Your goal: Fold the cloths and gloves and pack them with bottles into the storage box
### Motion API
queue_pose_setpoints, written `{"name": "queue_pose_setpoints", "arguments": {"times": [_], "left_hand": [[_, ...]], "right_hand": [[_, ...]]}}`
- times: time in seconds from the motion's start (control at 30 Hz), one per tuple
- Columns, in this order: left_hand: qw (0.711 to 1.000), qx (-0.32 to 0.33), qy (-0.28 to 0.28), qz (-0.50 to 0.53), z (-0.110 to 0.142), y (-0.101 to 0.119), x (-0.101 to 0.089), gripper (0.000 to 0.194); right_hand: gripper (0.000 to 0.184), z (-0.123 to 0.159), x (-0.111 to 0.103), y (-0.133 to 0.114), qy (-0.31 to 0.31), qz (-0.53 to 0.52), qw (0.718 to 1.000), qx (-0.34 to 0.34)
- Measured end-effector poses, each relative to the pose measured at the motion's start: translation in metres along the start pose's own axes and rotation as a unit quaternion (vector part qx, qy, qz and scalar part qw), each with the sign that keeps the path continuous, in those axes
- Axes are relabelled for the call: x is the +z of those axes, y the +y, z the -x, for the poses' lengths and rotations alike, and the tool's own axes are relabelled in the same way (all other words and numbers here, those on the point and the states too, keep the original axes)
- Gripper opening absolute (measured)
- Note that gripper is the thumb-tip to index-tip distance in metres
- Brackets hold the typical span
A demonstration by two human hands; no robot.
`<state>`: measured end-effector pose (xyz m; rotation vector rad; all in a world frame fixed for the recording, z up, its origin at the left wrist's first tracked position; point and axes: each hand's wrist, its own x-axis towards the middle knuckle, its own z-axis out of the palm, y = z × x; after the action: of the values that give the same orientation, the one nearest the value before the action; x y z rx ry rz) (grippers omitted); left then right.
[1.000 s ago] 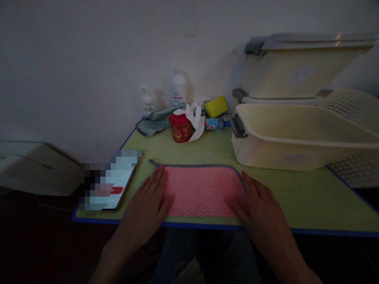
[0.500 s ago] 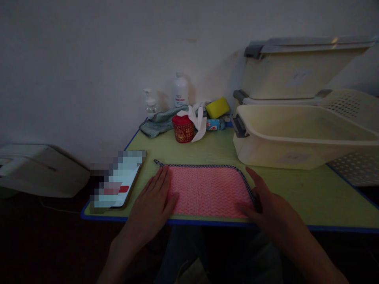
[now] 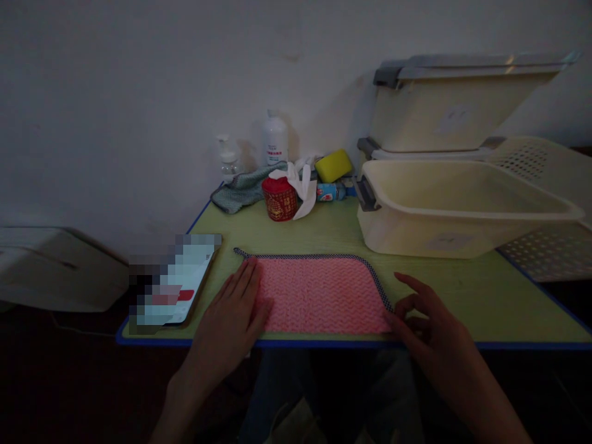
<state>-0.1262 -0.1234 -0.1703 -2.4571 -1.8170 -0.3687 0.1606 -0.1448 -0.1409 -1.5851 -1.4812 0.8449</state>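
A pink textured cloth [image 3: 319, 293] with a black-and-white checked trim lies flat along the table's front edge. My left hand [image 3: 234, 308] rests palm down on its left end, fingers stretched out and thumb on the pink face. At the right end, my right hand [image 3: 432, 320] is beside the trimmed edge. Its thumb touches the lower right corner, the index finger points outward, and the other fingers are loosely curled with gaps between them. No lift of the cloth shows there.
A phone [image 3: 185, 283] lies left on the green table [image 3: 462, 302]. Behind are a red tissue holder [image 3: 280, 200], a grey-green cloth [image 3: 243, 191], a yellow sponge [image 3: 333, 165], a white bottle [image 3: 275, 139] and a pump bottle [image 3: 228, 160]. A cream bin [image 3: 416, 234] stands right.
My right hand has slid right, off the cloth's face to its edge, with its fingers more curled. My left hand stays on the cloth. The whole view has shifted slightly.
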Motion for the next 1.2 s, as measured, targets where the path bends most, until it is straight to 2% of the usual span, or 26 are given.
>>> {"name": "queue_pose_setpoints", "arguments": {"times": [0.13, 0.23, 0.33, 0.4, 0.5, 0.57, 0.63, 0.8, 0.93, 1.07, 1.2], "left_hand": [[1.000, 0.001, 0.005, 0.001, 0.000, -0.001, 0.001, 0.060], [1.000, -0.006, 0.007, 0.006, 0.000, -0.001, 0.001, 0.060], [1.000, -0.002, 0.003, 0.015, 0.002, 0.000, 0.001, 0.060], [1.000, 0.009, -0.003, 0.019, 0.003, 0.003, 0.000, 0.060], [0.999, 0.030, -0.018, 0.014, 0.005, 0.012, -0.001, 0.057], [0.999, 0.036, -0.023, 0.000, 0.004, 0.020, -0.001, 0.054], [0.999, 0.024, -0.021, -0.018, 0.001, 0.029, 0.001, 0.054], [0.999, -0.015, -0.022, -0.022, -0.004, 0.038, 0.003, 0.056], [0.995, 0.049, -0.058, 0.058, 0.003, 0.019, -0.010, 0.052], [0.984, 0.082, -0.092, 0.133, 0.011, -0.006, -0.024, 0.054], [0.982, 0.064, -0.100, 0.146, 0.010, -0.014, -0.025, 0.054]], "right_hand": [[0.053, 0.003, 0.007, -0.002, 0.051, -0.033, 0.998, 0.002], [0.050, 0.003, 0.009, 0.000, 0.093, -0.006, 0.996, -0.009], [0.048, -0.001, 0.005, 0.006, 0.106, 0.048, 0.993, -0.033], [0.045, -0.005, 0.002, 0.009, 0.138, 0.087, 0.985, -0.061], [0.043, -0.012, -0.001, 0.010, 0.220, 0.128, 0.960, -0.116], [0.045, -0.014, 0.002, 0.006, 0.264, 0.123, 0.944, -0.157], [0.048, -0.014, 0.011, -0.003, 0.275, 0.095, 0.934, -0.205], [0.047, -0.011, 0.052, -0.036, 0.204, 0.070, 0.925, -0.312], [0.038, -0.012, 0.085, -0.056, 0.084, 0.080, 0.919, -0.378], [0.019, -0.014, 0.109, -0.058, 0.012, 0.091, 0.907, -0.412], [0.019, -0.013, 0.123, -0.054, -0.040, 0.110, 0.903, -0.413]]}}
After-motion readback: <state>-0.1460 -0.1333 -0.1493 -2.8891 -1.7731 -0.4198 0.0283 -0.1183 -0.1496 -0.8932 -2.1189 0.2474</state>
